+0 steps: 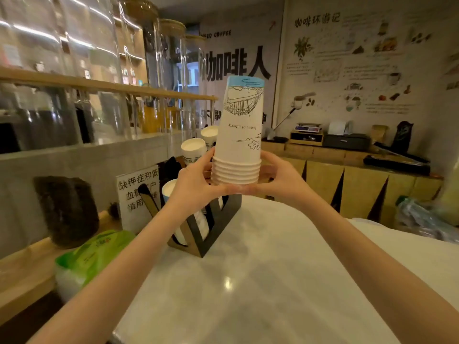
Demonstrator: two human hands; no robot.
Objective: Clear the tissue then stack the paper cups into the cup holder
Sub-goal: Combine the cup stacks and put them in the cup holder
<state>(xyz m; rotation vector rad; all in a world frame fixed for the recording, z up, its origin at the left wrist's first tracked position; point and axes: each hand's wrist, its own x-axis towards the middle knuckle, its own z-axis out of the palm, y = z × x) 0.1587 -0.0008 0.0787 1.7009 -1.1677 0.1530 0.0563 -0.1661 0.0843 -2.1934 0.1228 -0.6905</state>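
Both hands, left hand (pixel 196 184) and right hand (pixel 278 180), clamp fingers around one inverted stack of paper cups (pixel 238 135), six rolled rims visible, above the black angular cup holder (pixel 213 234) containing three cup stacks.

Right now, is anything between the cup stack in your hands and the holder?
Nothing visible. Both hands hold the inverted cup stack just above the black holder. Other cups already sit in its left and far slots.
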